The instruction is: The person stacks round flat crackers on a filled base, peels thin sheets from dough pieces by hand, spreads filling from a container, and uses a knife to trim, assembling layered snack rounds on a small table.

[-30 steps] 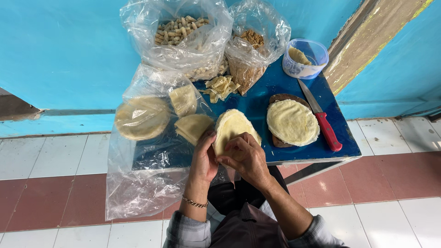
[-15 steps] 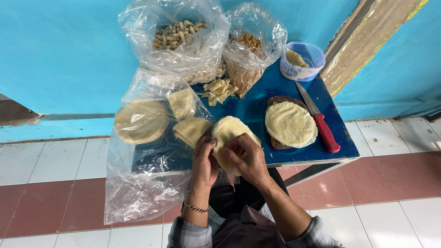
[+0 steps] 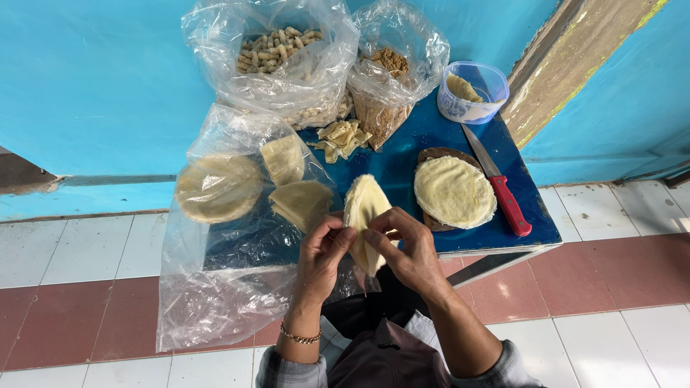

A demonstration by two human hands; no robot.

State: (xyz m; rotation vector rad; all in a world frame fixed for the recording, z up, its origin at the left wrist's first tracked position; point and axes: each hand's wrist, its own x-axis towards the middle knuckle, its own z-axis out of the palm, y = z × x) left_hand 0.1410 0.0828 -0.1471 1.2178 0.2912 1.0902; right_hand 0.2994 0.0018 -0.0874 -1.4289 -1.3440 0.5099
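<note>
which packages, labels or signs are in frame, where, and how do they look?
Clear plastic bag, table's back left: bulging, holds pale short tubes.
Smaller clear bag, back centre: holds brown crumbs.
Round clear tub, back right corner: bluish, some pale paste inside.
Flat clear bag, left edge: holds pale round and folded sheets, overhangs.
No labels, signs or screens visible.

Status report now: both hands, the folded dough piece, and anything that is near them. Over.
Left hand and right hand both pinch the folded dough round. Held upright over blue table edge. Plastic sheet hangs beside left hand; knife lies apart.
</note>
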